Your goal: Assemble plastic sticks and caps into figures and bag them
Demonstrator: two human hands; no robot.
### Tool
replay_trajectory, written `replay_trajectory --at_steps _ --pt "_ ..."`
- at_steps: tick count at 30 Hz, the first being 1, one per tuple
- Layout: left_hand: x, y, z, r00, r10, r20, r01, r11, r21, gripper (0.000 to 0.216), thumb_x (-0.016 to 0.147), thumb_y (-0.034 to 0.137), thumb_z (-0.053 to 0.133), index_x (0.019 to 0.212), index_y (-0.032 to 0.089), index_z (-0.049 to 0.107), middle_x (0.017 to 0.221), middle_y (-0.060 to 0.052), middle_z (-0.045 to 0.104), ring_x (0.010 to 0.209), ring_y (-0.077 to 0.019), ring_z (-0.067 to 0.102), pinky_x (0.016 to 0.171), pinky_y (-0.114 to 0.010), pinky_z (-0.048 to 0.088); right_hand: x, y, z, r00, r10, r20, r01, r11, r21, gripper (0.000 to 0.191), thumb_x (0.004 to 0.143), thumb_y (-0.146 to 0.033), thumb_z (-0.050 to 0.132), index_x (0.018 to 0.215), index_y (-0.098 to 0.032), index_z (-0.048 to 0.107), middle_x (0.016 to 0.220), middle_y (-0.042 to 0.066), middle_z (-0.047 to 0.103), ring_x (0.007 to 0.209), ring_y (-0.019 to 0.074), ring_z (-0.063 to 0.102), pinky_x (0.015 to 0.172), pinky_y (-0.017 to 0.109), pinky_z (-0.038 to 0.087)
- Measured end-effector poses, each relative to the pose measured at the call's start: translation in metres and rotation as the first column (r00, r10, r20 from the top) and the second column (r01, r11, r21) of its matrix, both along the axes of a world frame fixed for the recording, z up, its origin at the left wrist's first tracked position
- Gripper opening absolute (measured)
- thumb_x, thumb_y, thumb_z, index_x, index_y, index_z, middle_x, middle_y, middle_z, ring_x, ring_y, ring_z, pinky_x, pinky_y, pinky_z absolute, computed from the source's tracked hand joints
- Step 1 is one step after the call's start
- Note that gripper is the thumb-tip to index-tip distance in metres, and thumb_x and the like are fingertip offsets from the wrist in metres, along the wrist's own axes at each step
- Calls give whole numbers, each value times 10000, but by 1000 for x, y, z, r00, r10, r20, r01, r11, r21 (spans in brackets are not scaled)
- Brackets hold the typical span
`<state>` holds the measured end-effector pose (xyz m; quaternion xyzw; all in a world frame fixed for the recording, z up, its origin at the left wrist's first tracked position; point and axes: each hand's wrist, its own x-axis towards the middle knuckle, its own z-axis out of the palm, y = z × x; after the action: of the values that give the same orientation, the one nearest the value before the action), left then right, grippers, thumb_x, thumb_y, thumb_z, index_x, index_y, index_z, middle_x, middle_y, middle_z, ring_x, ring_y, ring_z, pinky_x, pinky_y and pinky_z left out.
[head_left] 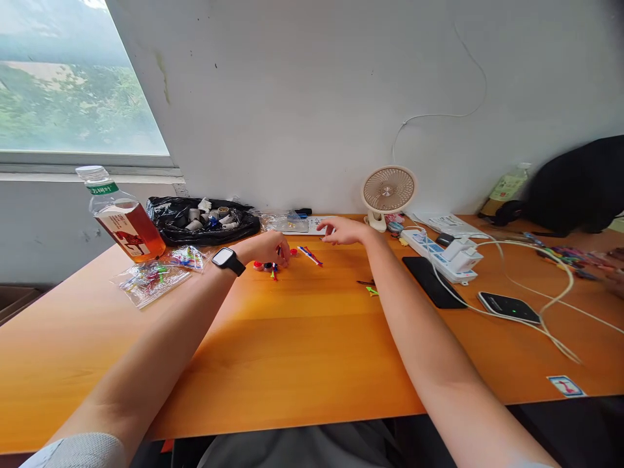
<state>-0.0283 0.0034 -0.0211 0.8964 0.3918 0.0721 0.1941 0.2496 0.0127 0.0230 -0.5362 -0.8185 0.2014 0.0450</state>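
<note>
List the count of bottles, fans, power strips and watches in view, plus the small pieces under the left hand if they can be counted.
Bottles: 2
Fans: 1
Power strips: 1
Watches: 1
Total: 5
Pieces by the left hand: too small to count, left out

Office-like room: desk (292, 364) against wall (292, 97), power strip (420, 246), small fan (389, 190)

Left hand (273, 246) by small coloured pieces (274, 273), right hand (344, 231) near beige fan (389, 190), orange-brown table (292, 364) beneath
</note>
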Motion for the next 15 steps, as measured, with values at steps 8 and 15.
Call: replay_trajectory --at_steps 8,15 --pt "67 -42 -12 930 -199 310 126 963 239 266 1016 334 579 1162 205 760 1170 -90 761 1036 -224 710 889 -312 548 45 -9 32 993 -62 -97 64 998 18 391 1005 -206 655 1393 -161 642 1045 95 775 886 195 724 713 233 522" --pt "135 -99 -50 897 -435 84 366 835 411 408 1100 358 468 1460 215 594 1539 -144 565 1336 -311 565 1140 -467 450 53 -20 43 995 -27 -99 26 1000 -11 368 1019 -239 627 1379 -172 658 1101 105 769 908 211 738 749 255 545"
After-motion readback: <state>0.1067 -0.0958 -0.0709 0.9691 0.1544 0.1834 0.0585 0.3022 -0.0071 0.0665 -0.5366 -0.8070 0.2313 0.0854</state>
